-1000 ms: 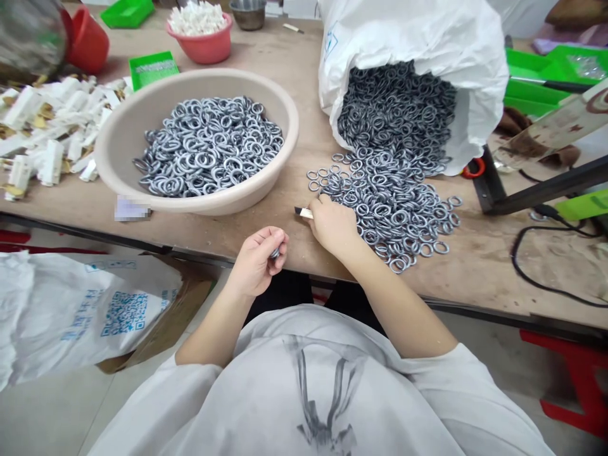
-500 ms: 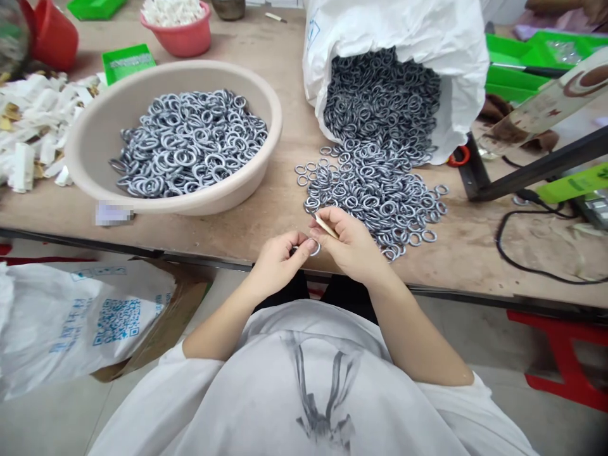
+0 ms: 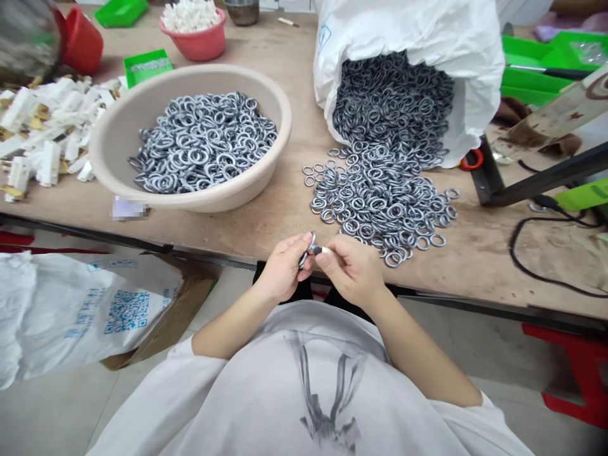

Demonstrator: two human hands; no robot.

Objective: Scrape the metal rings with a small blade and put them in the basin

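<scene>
My left hand (image 3: 281,271) pinches a grey ring (image 3: 312,240) between thumb and fingers at the table's front edge; at least one more ring seems to sit in the same fingers. Close by on the right, my right hand (image 3: 358,269) is closed on a slim pale-handled tool (image 3: 324,251), its dark tip pointing at the held ring. Most of the handle is hidden in the fingers, and whether the tip touches the ring I cannot tell. A heap of loose grey rings (image 3: 380,196) lies just beyond my right hand.
A beige basin (image 3: 107,168) of rings stands to the left. The heap spills from a white sack (image 3: 408,28) lying at the back. White plastic parts (image 3: 52,152) cover the far left. On the right are a dark metal frame (image 3: 546,177) and a black cable (image 3: 515,253).
My left hand has turned so the ring stands more upright. The tool in my right hand has swung from pointing up and away to pointing left at the ring. The view has shifted slightly.
</scene>
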